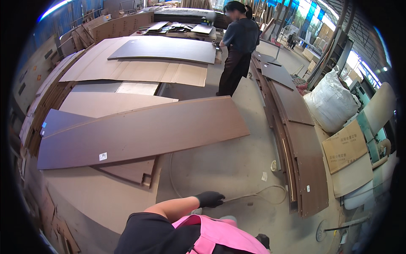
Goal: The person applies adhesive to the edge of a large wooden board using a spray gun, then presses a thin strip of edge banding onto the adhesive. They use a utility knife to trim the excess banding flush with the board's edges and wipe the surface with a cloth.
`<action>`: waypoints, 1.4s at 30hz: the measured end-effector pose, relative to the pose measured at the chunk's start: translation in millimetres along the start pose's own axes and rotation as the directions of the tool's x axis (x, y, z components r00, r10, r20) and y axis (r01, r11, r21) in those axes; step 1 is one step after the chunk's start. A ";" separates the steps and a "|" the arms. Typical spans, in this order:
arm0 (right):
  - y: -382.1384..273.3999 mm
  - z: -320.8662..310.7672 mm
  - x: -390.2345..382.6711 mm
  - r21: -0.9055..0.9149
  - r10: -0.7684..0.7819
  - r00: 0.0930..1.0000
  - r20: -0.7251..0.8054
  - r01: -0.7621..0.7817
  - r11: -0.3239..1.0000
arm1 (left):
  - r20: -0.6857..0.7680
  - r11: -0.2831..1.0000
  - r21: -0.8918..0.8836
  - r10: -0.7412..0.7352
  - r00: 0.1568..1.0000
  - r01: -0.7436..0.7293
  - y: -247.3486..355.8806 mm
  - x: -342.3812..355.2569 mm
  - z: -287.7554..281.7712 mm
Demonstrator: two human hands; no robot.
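My left hand [210, 199], in a black glove, hangs in front of me over the floor. Its fingers look curled together; what they hold, if anything, is hidden. A thin hose [253, 194] runs along the floor and passes right behind that hand; whether they touch I cannot tell. At the lower edge, beside my pink apron [228, 235], a dark shape looks like my gloved right hand [263, 241], its fingers hidden. Ahead to the left lies a long brown panel [144, 131] with a white label, resting across other boards. Under it sits a notched brown panel [139, 171].
A co-worker [241, 46] stands at the far side beside a grey panel [165, 50] on cardboard [139, 70]. Stacked brown panels [302, 144] line the right. Beyond them are a white bulk bag [332, 101] and a cardboard sheet [347, 146]. A round base with a rod [322, 230] stands lower right.
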State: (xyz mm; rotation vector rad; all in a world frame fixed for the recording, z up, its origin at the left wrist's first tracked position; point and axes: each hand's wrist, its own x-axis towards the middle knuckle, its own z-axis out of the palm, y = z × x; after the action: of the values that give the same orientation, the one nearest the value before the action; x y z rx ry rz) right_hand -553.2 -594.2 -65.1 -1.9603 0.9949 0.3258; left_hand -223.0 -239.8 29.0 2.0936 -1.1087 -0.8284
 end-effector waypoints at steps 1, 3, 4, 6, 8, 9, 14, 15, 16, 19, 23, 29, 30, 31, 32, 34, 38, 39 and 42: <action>-18.0 -5.2 16.6 0.055 0.065 0.998 -0.005 -0.064 0.996 | -0.020 1.000 -0.014 0.021 1.000 -0.022 5.2 21.0 -15.0; -56.2 -10.1 52.5 0.074 0.069 0.997 0.021 -0.071 0.995 | -0.056 0.998 -0.050 0.039 0.998 -0.041 9.4 58.5 -40.5; -75.8 -10.2 72.4 0.061 0.055 0.998 0.042 -0.058 0.996 | -0.067 0.997 -0.076 0.027 0.997 -0.032 8.1 76.2 -51.8; -110.1 -8.1 113.7 0.019 0.022 0.995 0.097 -0.024 1.000 | -0.117 0.980 -0.196 0.000 0.993 -0.023 -5.3 104.7 -72.7; -141.9 -4.6 161.6 -0.020 0.005 0.988 0.153 -0.002 1.000 | -0.175 0.926 -0.377 -0.051 0.983 -0.019 -26.0 128.2 -92.7; -158.3 -4.1 189.5 -0.040 -0.005 0.983 0.184 0.013 0.999 | -0.228 0.906 -0.424 -0.086 0.970 -0.019 -41.4 134.9 -106.5; -251.8 -27.2 337.1 -0.163 -0.049 0.943 0.328 0.108 0.981 | -0.395 0.549 -0.833 -0.506 0.766 -0.066 -117.2 137.8 -205.6; -272.5 -35.8 365.1 -0.177 -0.043 0.939 0.342 0.109 0.978 | -0.431 0.464 -0.870 -0.557 0.710 -0.165 -128.1 132.1 -223.8; -296.0 -42.9 392.7 -0.182 -0.033 0.937 0.347 0.102 0.978 | -0.472 0.410 -0.874 -0.594 0.651 -0.260 -139.6 129.4 -245.6; -363.6 -69.8 459.8 -0.154 0.087 0.948 0.307 -0.041 0.987 | -0.564 0.425 -0.824 -0.684 0.462 -0.375 -174.7 125.6 -297.7; -442.6 -81.6 500.7 -0.261 0.132 0.951 0.278 -0.058 0.964 | -0.570 0.344 -0.750 -0.770 0.286 -0.565 -253.2 125.4 -351.3; -484.3 -53.3 462.8 -0.317 0.040 0.995 0.090 -0.009 0.948 | -0.724 0.613 -0.612 -0.688 0.043 -0.500 -496.8 163.1 -408.8; -489.8 -48.2 457.2 -0.378 0.041 0.997 0.072 -0.010 0.926 | -0.715 0.629 -0.621 -0.699 0.010 -0.468 -537.2 175.8 -411.3; -494.7 -44.2 451.5 -0.429 0.044 0.997 0.056 -0.015 0.903 | -0.705 0.642 -0.631 -0.709 -0.023 -0.434 -574.1 187.5 -415.4; -499.5 -40.9 446.7 -0.477 0.045 0.998 0.044 -0.019 0.879 | -0.694 0.653 -0.643 -0.718 -0.057 -0.401 -605.6 197.5 -422.0; -509.3 -38.4 438.4 -0.550 0.051 0.999 0.017 -0.034 0.834 | -0.635 0.669 -0.697 -0.743 -0.209 -0.257 -651.1 214.7 -441.5; -522.0 -42.5 419.3 -0.643 0.073 0.996 -0.042 -0.083 0.761 | -0.535 0.628 -0.744 -0.764 -0.361 -0.227 -687.0 227.3 -490.9; -523.6 -44.4 414.8 -0.661 0.074 0.996 -0.049 -0.088 0.745 | -0.513 0.619 -0.738 -0.773 -0.373 -0.269 -689.6 228.4 -503.9; -525.3 -51.0 404.3 -0.699 0.065 0.995 -0.082 -0.104 0.708 | -0.449 0.583 -0.675 -0.811 -0.376 -0.452 -691.6 233.3 -537.6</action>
State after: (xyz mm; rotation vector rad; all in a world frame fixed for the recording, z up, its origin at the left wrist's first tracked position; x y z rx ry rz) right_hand 93.9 -695.3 49.2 -2.6217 1.0928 0.8123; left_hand 615.6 -3.2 -221.2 1.1923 0.8618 0.6060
